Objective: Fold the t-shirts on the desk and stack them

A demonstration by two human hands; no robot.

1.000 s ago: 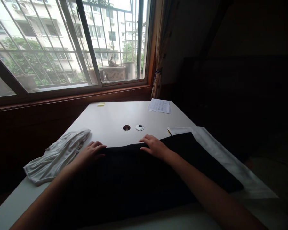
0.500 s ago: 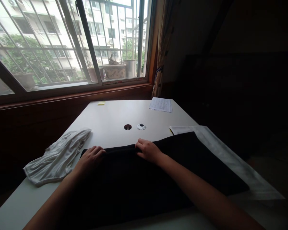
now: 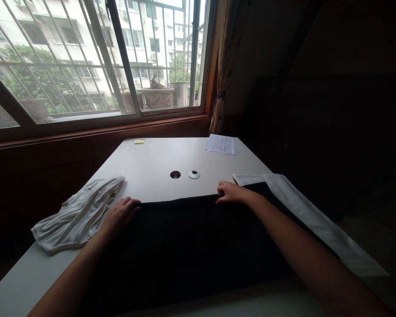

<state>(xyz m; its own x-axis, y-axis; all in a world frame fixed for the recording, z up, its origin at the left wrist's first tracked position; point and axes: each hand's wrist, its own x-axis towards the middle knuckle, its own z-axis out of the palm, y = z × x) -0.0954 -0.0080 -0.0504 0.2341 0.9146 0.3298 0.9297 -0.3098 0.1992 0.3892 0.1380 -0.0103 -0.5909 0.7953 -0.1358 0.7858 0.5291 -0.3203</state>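
Observation:
A black cloth [image 3: 191,246] lies spread over the near half of a white table [image 3: 155,163]. My left hand [image 3: 119,213] rests flat on the cloth's far left corner, fingers stretched out. My right hand [image 3: 232,192] lies on the cloth's far edge towards its right end, fingers extended along the hem. Neither hand holds anything. A crumpled white garment [image 3: 77,215] lies just left of my left hand.
A long white cloth [image 3: 312,220] lies under the black cloth at the right, down to the table's edge. Beyond the hands are a cable hole [image 3: 175,174], its round cap [image 3: 193,174], a printed sheet [image 3: 221,144] and a yellow note [image 3: 139,141]. A barred window fills the back.
My right hand has slid to the right along the black cloth's far edge, from the middle to near the right corner. My left hand has stayed at the left corner.

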